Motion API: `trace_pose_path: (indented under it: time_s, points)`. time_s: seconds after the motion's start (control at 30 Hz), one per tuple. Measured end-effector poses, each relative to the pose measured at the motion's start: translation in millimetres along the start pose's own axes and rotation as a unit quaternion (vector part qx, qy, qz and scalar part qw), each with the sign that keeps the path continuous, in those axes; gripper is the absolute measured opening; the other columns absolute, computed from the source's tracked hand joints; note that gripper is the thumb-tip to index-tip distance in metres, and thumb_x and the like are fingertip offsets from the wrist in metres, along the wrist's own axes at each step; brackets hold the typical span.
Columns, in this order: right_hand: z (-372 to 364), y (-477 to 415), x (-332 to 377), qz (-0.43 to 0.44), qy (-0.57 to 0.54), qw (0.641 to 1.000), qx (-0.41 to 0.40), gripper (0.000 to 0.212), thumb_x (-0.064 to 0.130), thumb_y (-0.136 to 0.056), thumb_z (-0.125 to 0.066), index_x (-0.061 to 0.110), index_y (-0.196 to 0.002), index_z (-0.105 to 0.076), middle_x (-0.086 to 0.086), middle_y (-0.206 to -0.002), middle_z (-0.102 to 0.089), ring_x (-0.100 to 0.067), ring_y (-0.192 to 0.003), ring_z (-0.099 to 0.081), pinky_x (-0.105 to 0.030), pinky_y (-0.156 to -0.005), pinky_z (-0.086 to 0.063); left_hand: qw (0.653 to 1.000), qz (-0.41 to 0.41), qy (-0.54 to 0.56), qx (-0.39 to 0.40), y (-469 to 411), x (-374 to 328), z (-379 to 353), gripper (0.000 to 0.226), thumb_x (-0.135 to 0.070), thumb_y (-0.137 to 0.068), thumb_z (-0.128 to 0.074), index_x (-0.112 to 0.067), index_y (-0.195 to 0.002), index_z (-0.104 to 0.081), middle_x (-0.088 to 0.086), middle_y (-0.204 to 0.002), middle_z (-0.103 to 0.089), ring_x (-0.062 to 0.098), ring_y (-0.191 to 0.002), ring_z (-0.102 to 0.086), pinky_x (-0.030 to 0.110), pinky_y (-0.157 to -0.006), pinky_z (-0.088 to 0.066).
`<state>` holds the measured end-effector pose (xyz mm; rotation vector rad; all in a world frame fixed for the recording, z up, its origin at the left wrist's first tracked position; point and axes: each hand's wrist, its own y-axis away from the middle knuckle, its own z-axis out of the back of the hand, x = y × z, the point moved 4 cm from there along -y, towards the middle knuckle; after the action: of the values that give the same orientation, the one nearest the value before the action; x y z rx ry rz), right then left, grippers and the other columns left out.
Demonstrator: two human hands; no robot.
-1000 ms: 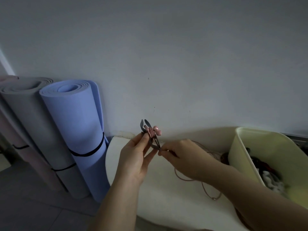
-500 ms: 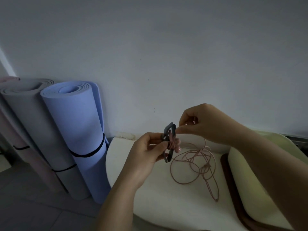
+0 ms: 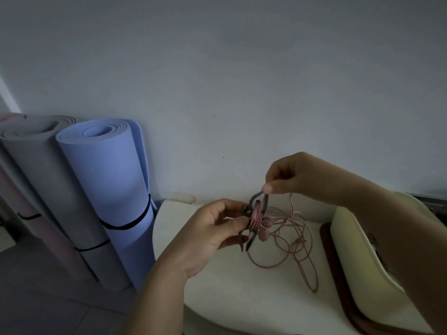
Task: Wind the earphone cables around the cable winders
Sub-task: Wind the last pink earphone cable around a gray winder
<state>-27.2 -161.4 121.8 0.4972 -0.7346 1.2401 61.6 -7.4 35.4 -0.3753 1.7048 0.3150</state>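
The near edge of the rounded white worktop (image 3: 217, 298) curves away below the forearms, with open floor (image 3: 36, 298) beyond it on the left, so anything dropped that side would fall clear. Above the worktop the left hand (image 3: 208, 238) holds the dark cable winder (image 3: 252, 199) upright, its fingers (image 3: 232, 223) curled round the winder's middle. Several turns of the pink earphone cable (image 3: 256, 217) already sit on the waist, and the two earbuds (image 3: 265, 223) hang just beside them.

The right hand (image 3: 297, 180) is raised over the winder's top, thumb and forefinger pinching the cable in a narrow grip. This looks like mid-winding: one turn being carried over. The next move likely calls for bringing the strand down the far side and round the waist under light tension, without slipping off the prongs.

Most of the cable lies in loose, overlapping loops on the worktop behind the winder; they may snag as they feed. To the right a pale bin (image 3: 358, 250) on a brown tray (image 3: 336, 262) hems the right arm in. Further left stand a blue mat (image 3: 113, 189) and a grey mat (image 3: 48, 177), well apart, against the bare wall (image 3: 217, 81).
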Motion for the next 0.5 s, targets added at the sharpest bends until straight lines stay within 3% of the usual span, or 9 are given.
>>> trace_pose_path:
  time_s: [0.07,0.13,0.17,0.23,0.3,0.33,0.4,0.5]
  points:
    - [-6.5,-0.7,-15.6,-0.027,-0.136,0.99,0.033,0.029,0.042,-0.067,-0.071,0.014,-0.074,-0.065,0.005,-0.064,-0.057,-0.009,-0.061,-0.051,-0.022,-0.065,-0.043,0.999,-0.001,0.047,0.028,1.1,-1.5,-3.2,0.03,-0.017,-0.081,-0.071,-0.004,-0.106,-0.063,0.021,-0.108,-0.07,0.03,-0.096,-0.067,0.037,-0.084,-0.056]
    - [-26.9,-3.4,-33.8,-0.043,-0.261,0.96,0.097,0.031,0.036,-0.077,-0.074,0.007,-0.078,-0.063,-0.013,-0.072,-0.053,-0.027,-0.067,-0.046,-0.039,-0.072,-0.038,0.992,-0.011,0.117,0.044,1.1,-4.1,-6.5,0.036,-0.013,-0.08,-0.07,0.002,-0.112,-0.061,0.027,-0.109,-0.066,0.034,-0.094,-0.065,0.044,-0.091,-0.052]
    - [-40.9,-4.3,-39.8,-0.045,-0.298,0.946,0.116,0.033,0.034,-0.079,-0.074,0.002,-0.08,-0.063,-0.017,-0.075,-0.052,-0.029,-0.07,-0.044,-0.042,-0.074,-0.037,0.988,-0.017,0.149,0.045,0.5,-5.7,-8.8,0.039,-0.011,-0.081,-0.068,0.006,-0.115,-0.059,0.026,-0.107,-0.066,0.034,-0.093,-0.066,0.042,-0.092,-0.052]
    - [-68.1,-4.9,-45.9,-0.061,-0.373,0.92,0.106,0.044,0.037,-0.075,-0.076,-0.004,-0.086,-0.062,-0.019,-0.081,-0.047,-0.029,-0.077,-0.038,-0.041,-0.078,-0.036,0.979,-0.033,0.198,0.025,-1.4,-8.1,-12.1,0.035,-0.008,-0.084,-0.064,0.008,-0.114,-0.059,0.021,-0.104,-0.069,0.028,-0.09,-0.069,0.035,-0.09,-0.054]
    - [-86.2,-5.8,-43.7,-0.089,-0.431,0.897,0.033,0.042,0.042,-0.076,-0.074,0.003,-0.083,-0.063,-0.011,-0.071,-0.039,-0.023,-0.068,-0.032,-0.031,-0.071,-0.037,0.972,-0.044,0.231,-0.02,-3.5,-7.9,-9.8,0.034,-0.009,-0.082,-0.058,0.005,-0.112,-0.063,0.017,-0.106,-0.071,0.022,-0.093,-0.071,0.028,-0.086,-0.055]
    - [-90.5,-5.5,-42.5,-0.096,-0.423,0.901,-0.011,0.035,0.039,-0.083,-0.067,0.005,-0.081,-0.061,-0.006,-0.062,-0.038,-0.018,-0.06,-0.031,-0.026,-0.064,-0.037,0.966,-0.046,0.25,-0.045,-4.9,-6.1,-7.2,0.034,-0.01,-0.082,-0.057,0.003,-0.112,-0.064,0.015,-0.108,-0.071,0.02,-0.096,-0.07,0.026,-0.086,-0.056]
    - [-92.8,-6.0,-37.1,-0.101,-0.288,0.949,-0.08,0.028,0.026,-0.096,-0.052,0.008,-0.076,-0.059,0.008,-0.051,-0.04,-0.008,-0.05,-0.034,-0.024,-0.056,-0.035,0.953,-0.045,0.285,-0.094,-7.7,-0.7,-1.1,0.03,-0.012,-0.082,-0.057,-0.002,-0.108,-0.069,0.012,-0.11,-0.072,0.018,-0.101,-0.069,0.025,-0.086,-0.056]
    - [-91.5,-5.3,-21.1,-0.072,-0.07,0.99,-0.099,0.029,0.022,-0.099,-0.045,0.022,-0.074,-0.06,0.011,-0.055,-0.046,-0.007,-0.051,-0.043,-0.024,-0.055,-0.039,0.943,-0.061,0.291,-0.15,-9.5,3.5,5.7,0.023,-0.014,-0.084,-0.056,-0.012,-0.091,-0.078,0.006,-0.103,-0.074,0.011,-0.096,-0.069,0.025,-0.087,-0.055]
